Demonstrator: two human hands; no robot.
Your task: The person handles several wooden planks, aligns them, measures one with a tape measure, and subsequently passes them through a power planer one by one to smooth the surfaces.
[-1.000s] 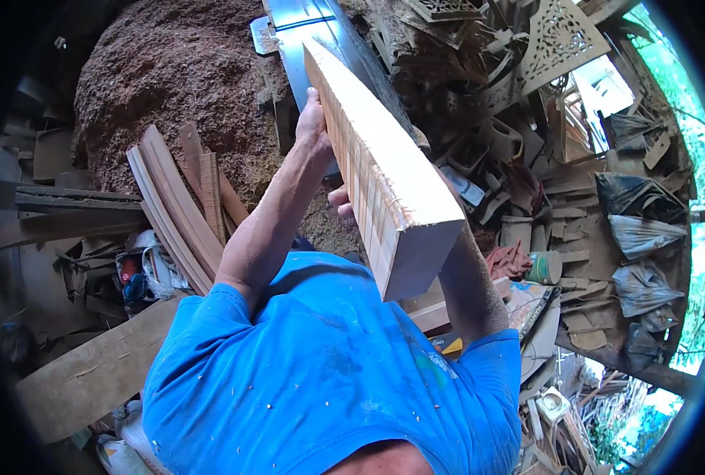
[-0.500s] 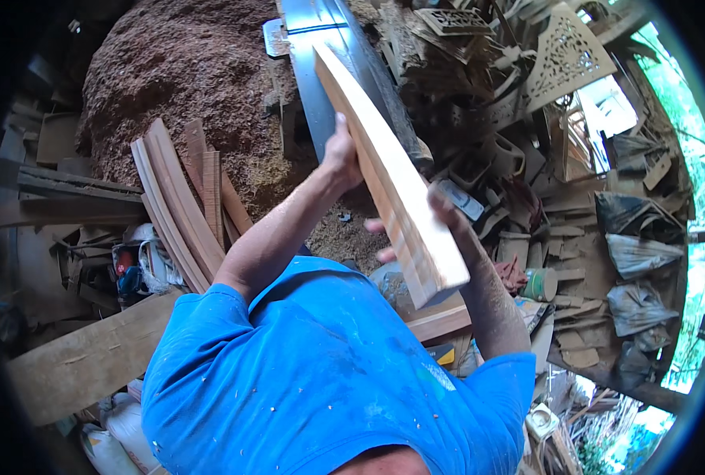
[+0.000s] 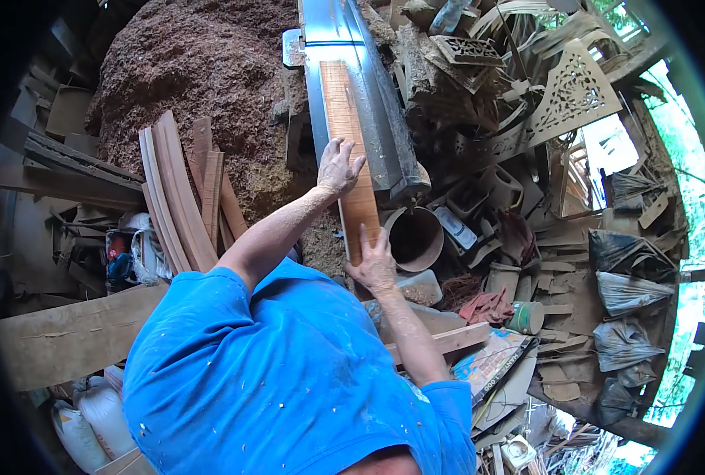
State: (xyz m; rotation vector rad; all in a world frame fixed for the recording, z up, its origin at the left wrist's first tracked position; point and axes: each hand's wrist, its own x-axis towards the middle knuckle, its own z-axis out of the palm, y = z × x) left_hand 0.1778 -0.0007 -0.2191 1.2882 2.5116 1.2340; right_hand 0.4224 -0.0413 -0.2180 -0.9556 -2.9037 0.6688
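A long wooden board [image 3: 359, 207] lies lengthwise on the grey metal bed of a planing machine [image 3: 376, 119], its broad brown face up. Across the board's middle rests my left hand [image 3: 338, 168], palm down, with fingers stretched and thumb apart. At the near end my right hand [image 3: 375, 267] grips the board, fingers along its top and thumb by the left edge. The near end reaches past the bed toward my body. Just beyond the board's far tip, a dark gap crosses the bed.
A big heap of brown shavings [image 3: 186, 71] rises left of the machine. Several curved wooden pieces [image 3: 180, 190] lean at my left, above a wide plank [image 3: 83, 332]. Right of the board's near end stands a round bucket [image 3: 416, 239]. Carved panels [image 3: 574, 91] and scraps crowd the right.
The board, held up at a slant before, now lies flat on the machine bed. My left hand has shifted onto its top; my right hand has moved left to its near end.
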